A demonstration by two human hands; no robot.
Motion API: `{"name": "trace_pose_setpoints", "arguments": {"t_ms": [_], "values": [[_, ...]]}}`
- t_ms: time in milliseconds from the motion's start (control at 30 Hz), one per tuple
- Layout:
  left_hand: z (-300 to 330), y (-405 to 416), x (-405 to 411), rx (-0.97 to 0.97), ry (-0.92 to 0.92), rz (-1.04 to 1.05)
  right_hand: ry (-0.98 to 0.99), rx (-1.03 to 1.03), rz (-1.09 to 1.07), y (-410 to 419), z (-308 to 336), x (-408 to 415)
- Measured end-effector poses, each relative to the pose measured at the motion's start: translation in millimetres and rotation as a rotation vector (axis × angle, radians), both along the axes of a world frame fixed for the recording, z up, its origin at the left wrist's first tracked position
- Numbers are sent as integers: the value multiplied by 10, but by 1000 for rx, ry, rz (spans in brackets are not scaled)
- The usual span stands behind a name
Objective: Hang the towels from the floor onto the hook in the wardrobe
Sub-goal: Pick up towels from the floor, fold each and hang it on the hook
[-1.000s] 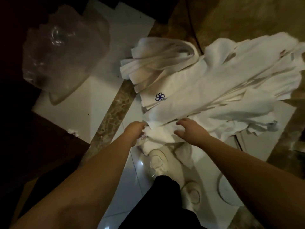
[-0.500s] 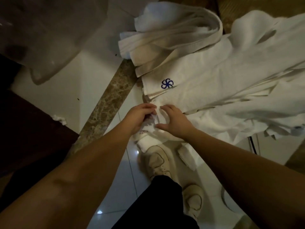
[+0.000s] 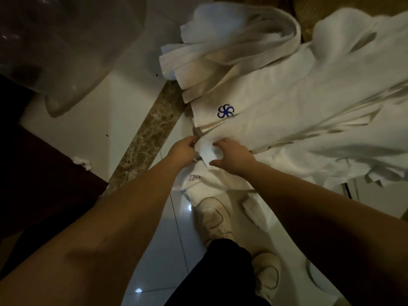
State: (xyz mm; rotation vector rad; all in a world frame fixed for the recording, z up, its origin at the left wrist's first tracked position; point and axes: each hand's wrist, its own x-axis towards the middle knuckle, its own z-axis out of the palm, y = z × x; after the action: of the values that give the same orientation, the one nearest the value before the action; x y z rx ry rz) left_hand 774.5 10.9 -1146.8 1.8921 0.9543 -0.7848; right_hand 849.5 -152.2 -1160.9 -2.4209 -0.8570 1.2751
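Soft white towels (image 3: 287,120) lying rumpled on glossy floor (image 3: 154,250); left hand (image 3: 182,150) and right hand (image 3: 233,156) both pinching folded towel edge.

White towels (image 3: 287,111) lie heaped on the floor.

Dim interior of a hotel-type room or residential bedroom area, viewed downward at floor level. Glossy white floor tiles (image 3: 159,235) are crossed by 1 band of brown marble inlay (image 3: 145,140), a finish typical of guest accommodation. A heap of white towels (image 3: 287,111) lies on the floor; 1 carries an embroidered blue pinwheel logo (image 3: 225,111), suggesting institutional linen. Dark wooden furniture (image 3: 44,177) borders the left side, and a clear plastic bag (image 3: 66,40) sits at upper left.
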Motion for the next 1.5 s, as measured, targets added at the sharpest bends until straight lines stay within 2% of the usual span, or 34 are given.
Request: {"name": "trace_pose_setpoints", "arguments": {"t_ms": [67,133,267,367,433,533,733,900,1033,1133,1300,1500], "values": [[-92,-21,11,19,-40,-6,-73,38,-4,-20,-138,-87],[-93,-56,-4,-43,-55,58,-120,65,-35,-51,-186,-163],[122,-99,-27,-121,-49,96,-64,110,-142,-43,-73,-191],[325,-104,3,-225,-8,303,-23,152,-234,-17,115,-204],[463,-114,39,-238,58,348,-16,145,-232,-15,274,-235],[673,-140,68,-257,45,339,-20,120,-202,-28,525,-237],[955,-174,35,-431,-122,207,144,87,-222,-184,1026,51],[1393,-231,237,-347,-228,9,236,30,-150,-340,1509,366],[1780,-252,461,-227,-256,-134,289,46,-214,-446,1917,566],[2037,-278,558,-61,-258,-291,242,49,-218,-495,2260,694],[2608,-312,817,95,-306,-410,164,127,-300,-465,2912,908],[3771,-153,1255,50,-409,-212,43,220,-484,-355,3981,1373]]}}
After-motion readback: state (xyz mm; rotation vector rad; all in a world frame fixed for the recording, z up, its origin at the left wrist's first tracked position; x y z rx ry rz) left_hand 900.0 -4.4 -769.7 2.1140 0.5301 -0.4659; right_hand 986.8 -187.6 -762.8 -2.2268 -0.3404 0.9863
